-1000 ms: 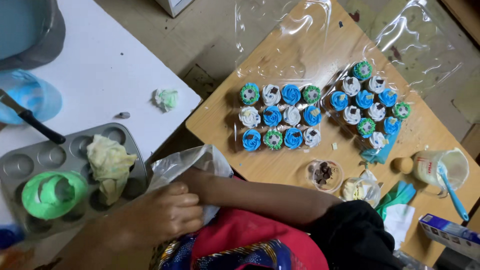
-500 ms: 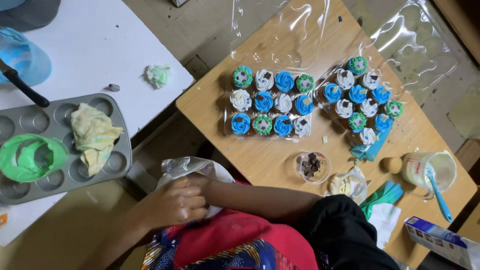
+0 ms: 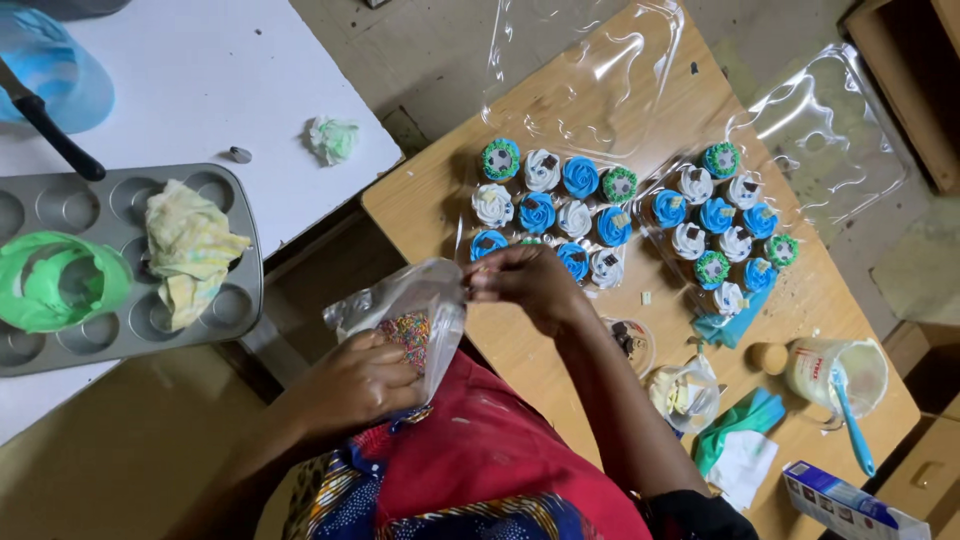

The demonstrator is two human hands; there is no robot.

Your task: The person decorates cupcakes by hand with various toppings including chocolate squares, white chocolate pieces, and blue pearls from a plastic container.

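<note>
a white table (image 3: 200, 80) beside a wooden table (image 3: 430, 215) — worn concrete floor (image 3: 420, 35) between them, daylight.

There were two clear plastic trays of cupcakes on the wooden table (image 3: 560, 420). The left tray (image 3: 470, 232) held eleven visible cupcakes; one place more was hidden behind a hand. The right tray (image 3: 790, 225) held nine cupcakes. Two open clear lids (image 3: 590, 70) stood at the far side. On the white table (image 3: 190, 70) at the left there was one grey muffin tin (image 3: 215, 310) with one green bowl (image 3: 55, 280) and one yellow cloth (image 3: 190, 250). Two hands held one bag of sprinkles (image 3: 410, 320).
</note>
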